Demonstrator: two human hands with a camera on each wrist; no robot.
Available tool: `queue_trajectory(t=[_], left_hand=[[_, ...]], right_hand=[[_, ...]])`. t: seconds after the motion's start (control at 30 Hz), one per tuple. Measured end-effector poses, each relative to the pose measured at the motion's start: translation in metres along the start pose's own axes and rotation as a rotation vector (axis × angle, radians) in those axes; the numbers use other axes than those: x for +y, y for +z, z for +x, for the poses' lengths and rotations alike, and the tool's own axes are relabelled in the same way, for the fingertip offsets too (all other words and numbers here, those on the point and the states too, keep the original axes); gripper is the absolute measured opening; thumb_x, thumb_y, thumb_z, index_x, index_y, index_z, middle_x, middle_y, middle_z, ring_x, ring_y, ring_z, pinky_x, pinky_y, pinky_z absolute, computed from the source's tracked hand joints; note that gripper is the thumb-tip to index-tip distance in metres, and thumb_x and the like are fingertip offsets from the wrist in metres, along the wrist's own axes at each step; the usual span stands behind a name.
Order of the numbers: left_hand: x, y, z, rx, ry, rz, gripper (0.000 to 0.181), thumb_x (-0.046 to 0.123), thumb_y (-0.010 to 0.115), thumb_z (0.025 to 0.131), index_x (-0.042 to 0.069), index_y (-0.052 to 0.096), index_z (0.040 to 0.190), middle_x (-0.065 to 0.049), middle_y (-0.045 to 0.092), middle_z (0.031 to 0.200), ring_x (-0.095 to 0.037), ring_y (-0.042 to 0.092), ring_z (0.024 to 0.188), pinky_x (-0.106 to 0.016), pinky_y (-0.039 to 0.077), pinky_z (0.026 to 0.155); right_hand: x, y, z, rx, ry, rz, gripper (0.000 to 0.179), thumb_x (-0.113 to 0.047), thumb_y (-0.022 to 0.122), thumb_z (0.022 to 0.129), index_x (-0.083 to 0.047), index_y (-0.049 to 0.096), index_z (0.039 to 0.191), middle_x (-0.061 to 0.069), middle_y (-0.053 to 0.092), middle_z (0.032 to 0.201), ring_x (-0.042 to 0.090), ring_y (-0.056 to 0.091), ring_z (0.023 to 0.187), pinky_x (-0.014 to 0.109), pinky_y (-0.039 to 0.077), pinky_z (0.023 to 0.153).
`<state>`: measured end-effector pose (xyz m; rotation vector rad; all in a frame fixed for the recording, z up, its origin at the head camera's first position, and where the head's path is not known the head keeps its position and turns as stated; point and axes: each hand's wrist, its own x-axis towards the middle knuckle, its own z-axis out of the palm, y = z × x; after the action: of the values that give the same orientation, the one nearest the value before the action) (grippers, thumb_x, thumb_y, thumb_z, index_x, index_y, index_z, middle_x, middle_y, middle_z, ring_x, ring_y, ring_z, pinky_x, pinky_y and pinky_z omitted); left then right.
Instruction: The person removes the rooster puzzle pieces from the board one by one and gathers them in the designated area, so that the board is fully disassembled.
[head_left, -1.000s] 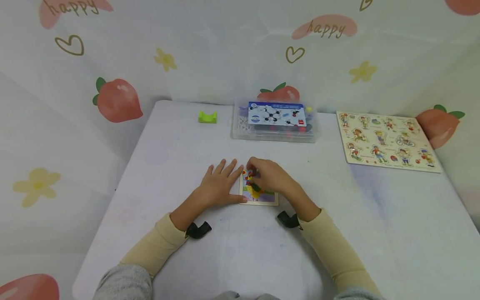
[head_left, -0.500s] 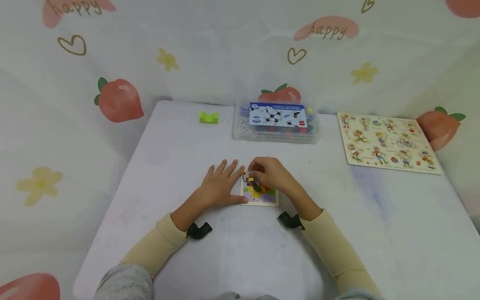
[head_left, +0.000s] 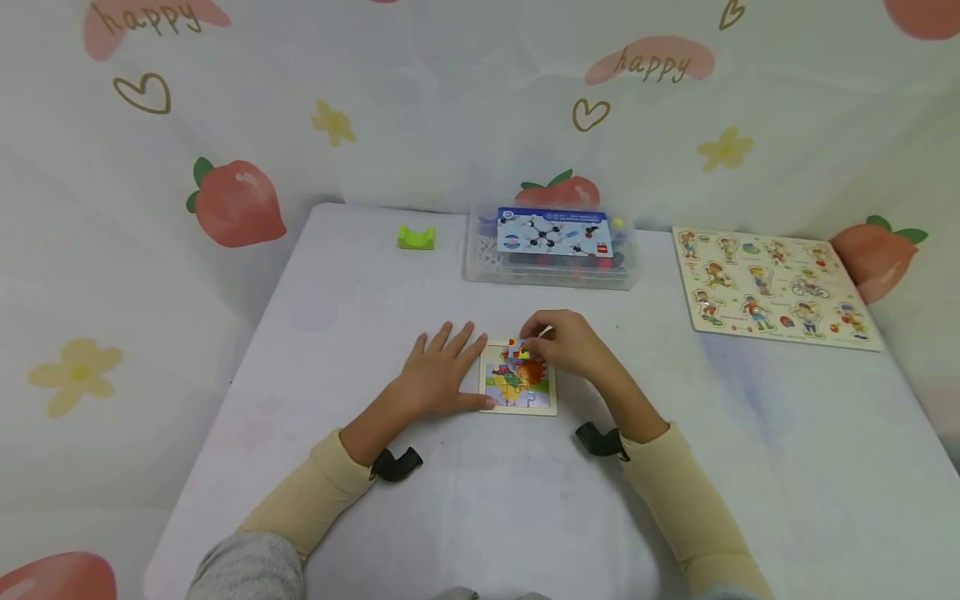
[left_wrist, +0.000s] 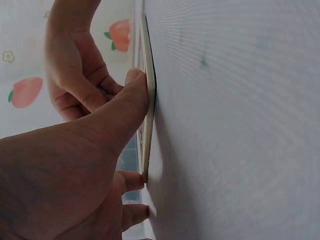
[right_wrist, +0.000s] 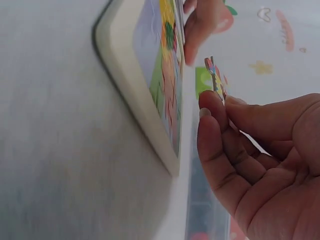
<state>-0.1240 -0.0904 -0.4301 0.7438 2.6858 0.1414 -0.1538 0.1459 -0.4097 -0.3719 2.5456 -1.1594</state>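
Right hand [head_left: 568,340], seen from the head: it has slid to the right over the puzzle board [head_left: 532,412] in the last half second, with thumb and finger pinching a small puzzle piece [head_left: 516,350].
Puzzle piece: it was over the far left corner of the puzzle board; now it is near the middle of the board's far edge. I think its spot isn't found yet, so the picture isn't done.
Picture on the board: shiny and bright, with wiggly cut lines.
Left hand [head_left: 437,377]: same as before, at the left side of the puzzle board, fingers straight and spread wide, gripping nothing.
Green block [head_left: 416,238]: smooth, scooped on top, behind the puzzle board and to its left.
Clear box [head_left: 547,277]: see-through plastic, behind the puzzle board.
Kids board [head_left: 738,285]: big and flat, well to the right of the puzzle board and farther back.
Left thumb [left_wrist: 134,97], seen from the left wrist: it rests on the puzzle board's near left corner; the edge is thin, pale, like wood.
Puzzle piece, seen from the right wrist: thin, dark-edged, pinched at one end, held up off the puzzle board.
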Motion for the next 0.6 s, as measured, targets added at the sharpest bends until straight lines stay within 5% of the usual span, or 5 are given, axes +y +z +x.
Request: queue_trajectory(t=[0.6], left_hand=[[0.001,-0.002,-0.002,0.015,0.015,-0.007,0.102,0.072,0.061,0.086,0.016,0.022,0.162,-0.012,0.013,0.167,-0.041,0.009,0.151,-0.064,0.014,0.115]], right_hand=[[0.038,-0.041,-0.021,-0.026,0.103,-0.097,0.006,-0.001,0.067,0.092,0.001,0.070,0.096,0.012,0.066,0.094,0.021,0.061,0.076,0.032,0.052,0.068]])
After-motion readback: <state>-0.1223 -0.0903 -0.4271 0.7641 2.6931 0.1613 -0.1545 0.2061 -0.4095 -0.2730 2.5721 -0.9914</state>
